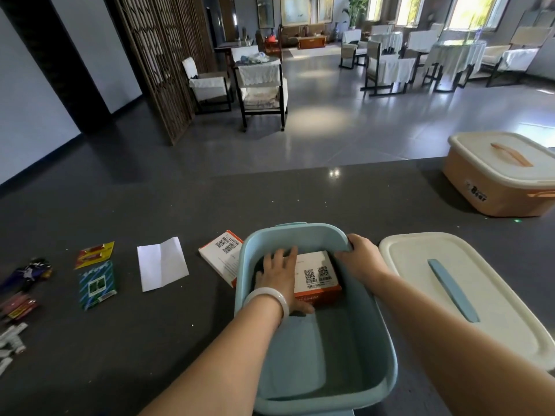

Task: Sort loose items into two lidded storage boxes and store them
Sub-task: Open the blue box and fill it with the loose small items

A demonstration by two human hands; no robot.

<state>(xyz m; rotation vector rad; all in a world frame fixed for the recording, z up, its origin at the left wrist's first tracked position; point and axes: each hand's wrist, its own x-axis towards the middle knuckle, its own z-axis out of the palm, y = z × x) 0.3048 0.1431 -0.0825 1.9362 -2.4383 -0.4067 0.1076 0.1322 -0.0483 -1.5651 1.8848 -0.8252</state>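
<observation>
As I am looking down at the dark counter, a scatter of small wrappers is lying at the far left edge. Next along, a yellow packet is sitting just behind a green packet. A folded white paper is lying to their right, apart from them. A white-and-orange carton is lying flat, its right end hidden behind the wall of the blue bin. The bin is standing open straight ahead of me. My left hand is resting inside it, fingers straight and slightly spread, pressing flat on a second carton at the far end of the bin floor. My right hand is gripping the bin's far right rim, fingers curled over it. The white lid is lying just right of the bin. The orange bin is sitting lidded at the far right, well apart.
</observation>
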